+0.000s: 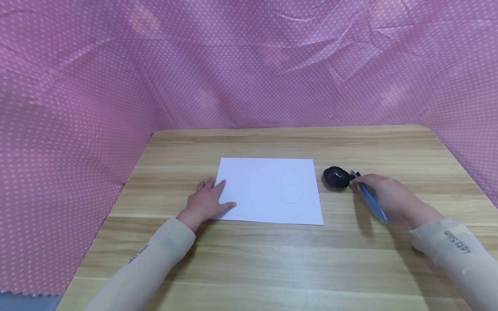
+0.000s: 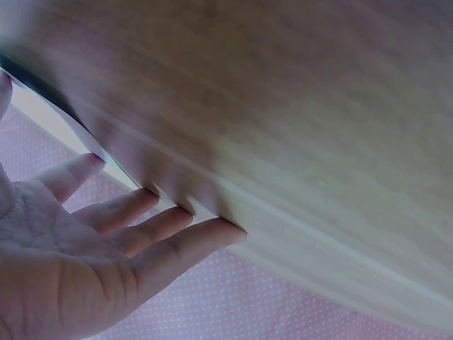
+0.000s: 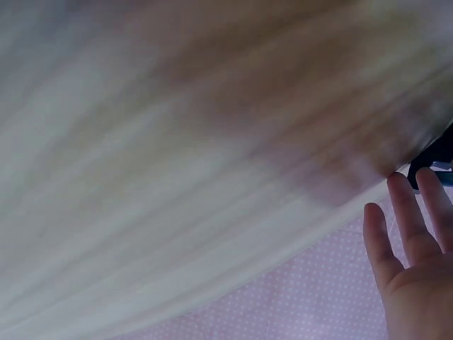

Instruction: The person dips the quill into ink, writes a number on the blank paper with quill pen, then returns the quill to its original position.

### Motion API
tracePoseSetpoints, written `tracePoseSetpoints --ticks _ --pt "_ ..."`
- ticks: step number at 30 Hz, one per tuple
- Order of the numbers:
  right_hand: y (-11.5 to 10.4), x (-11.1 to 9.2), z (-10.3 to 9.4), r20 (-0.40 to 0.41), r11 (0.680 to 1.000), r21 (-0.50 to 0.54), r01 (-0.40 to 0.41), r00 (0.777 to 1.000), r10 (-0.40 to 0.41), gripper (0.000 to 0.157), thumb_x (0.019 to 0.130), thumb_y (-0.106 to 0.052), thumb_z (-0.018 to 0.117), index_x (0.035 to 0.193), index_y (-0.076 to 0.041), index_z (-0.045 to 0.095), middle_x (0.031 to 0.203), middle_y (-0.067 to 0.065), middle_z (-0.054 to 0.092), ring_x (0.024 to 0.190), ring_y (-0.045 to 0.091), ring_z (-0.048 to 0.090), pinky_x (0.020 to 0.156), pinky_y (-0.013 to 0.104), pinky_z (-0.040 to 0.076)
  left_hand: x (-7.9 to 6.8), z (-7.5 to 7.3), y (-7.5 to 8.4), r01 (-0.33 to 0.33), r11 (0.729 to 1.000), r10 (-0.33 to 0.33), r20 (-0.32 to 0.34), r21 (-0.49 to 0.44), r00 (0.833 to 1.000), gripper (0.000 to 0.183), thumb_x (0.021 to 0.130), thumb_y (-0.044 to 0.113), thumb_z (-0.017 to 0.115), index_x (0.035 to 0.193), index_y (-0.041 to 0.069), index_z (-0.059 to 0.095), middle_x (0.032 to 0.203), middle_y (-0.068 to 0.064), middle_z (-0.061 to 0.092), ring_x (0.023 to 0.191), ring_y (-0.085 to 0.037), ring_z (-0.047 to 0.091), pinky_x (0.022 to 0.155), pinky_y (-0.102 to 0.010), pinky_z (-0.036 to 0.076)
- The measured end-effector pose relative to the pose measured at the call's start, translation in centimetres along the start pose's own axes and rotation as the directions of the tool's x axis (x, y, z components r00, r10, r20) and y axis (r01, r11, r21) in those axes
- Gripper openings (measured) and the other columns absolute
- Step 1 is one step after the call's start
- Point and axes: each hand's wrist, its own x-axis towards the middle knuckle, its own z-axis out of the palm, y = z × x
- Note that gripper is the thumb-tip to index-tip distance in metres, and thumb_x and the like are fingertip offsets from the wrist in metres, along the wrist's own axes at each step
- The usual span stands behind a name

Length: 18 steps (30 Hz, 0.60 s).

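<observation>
A white sheet of paper (image 1: 253, 190) lies on the wooden table, with a thin-lined figure like a 6 on its right half. My left hand (image 1: 206, 202) rests over the paper's left edge, fingers spread; the left wrist view shows its fingertips (image 2: 233, 230) touching down. My right hand (image 1: 393, 198) pinches a blue pen (image 1: 373, 203), slim at the far end and broad at the near end, beside a shiny black rounded object (image 1: 336, 177) with a short neck. Whether pen and neck touch, I cannot tell. In the right wrist view the pinch is mostly out of frame.
The wooden table (image 1: 256, 268) has rounded far corners. Pink dotted cloth (image 1: 249, 77) hangs behind it and on both sides. A small dark thing (image 1: 418, 250) shows partly under the right sleeve.
</observation>
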Motion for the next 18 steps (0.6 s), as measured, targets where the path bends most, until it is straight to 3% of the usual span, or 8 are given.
tracePoseSetpoints --ticks 4,11,18 --pt "0.1 -0.1 0.2 0.011 0.999 -0.034 0.014 1.0 -0.014 0.047 0.09 0.005 0.049 0.134 -0.012 0.052 0.133 0.029 0.047 0.116 0.051 0.046 0.094 0.063 0.035 -0.1 0.0 0.0 0.002 1.0 -0.002 0.0 0.001 1.0 0.088 0.083 0.069 0.053 0.151 0.019 0.029 0.155 -0.02 0.016 0.138 -0.048 0.014 0.089 -0.067 0.038" --pt "0.2 0.1 0.8 -0.051 0.987 -0.111 0.118 0.991 -0.124 0.041 0.086 -0.004 0.063 0.127 -0.008 0.058 0.125 0.028 0.053 0.113 0.048 0.05 0.091 0.061 0.04 -0.1 0.1 0.0 0.004 1.0 -0.004 -0.001 -0.004 1.0 0.088 0.083 0.068 0.053 0.151 0.019 0.029 0.155 -0.02 0.016 0.138 -0.047 0.014 0.09 -0.067 0.037" --pt "0.3 -0.1 1.2 -0.121 0.973 -0.139 0.186 0.972 -0.203 0.037 0.086 -0.006 0.065 0.123 -0.005 0.061 0.119 0.026 0.058 0.108 0.046 0.055 0.087 0.059 0.044 0.1 0.3 0.1 0.008 1.0 -0.008 0.004 -0.003 1.0 0.088 0.083 0.069 0.053 0.152 0.02 0.028 0.156 -0.019 0.015 0.138 -0.047 0.013 0.091 -0.068 0.036"
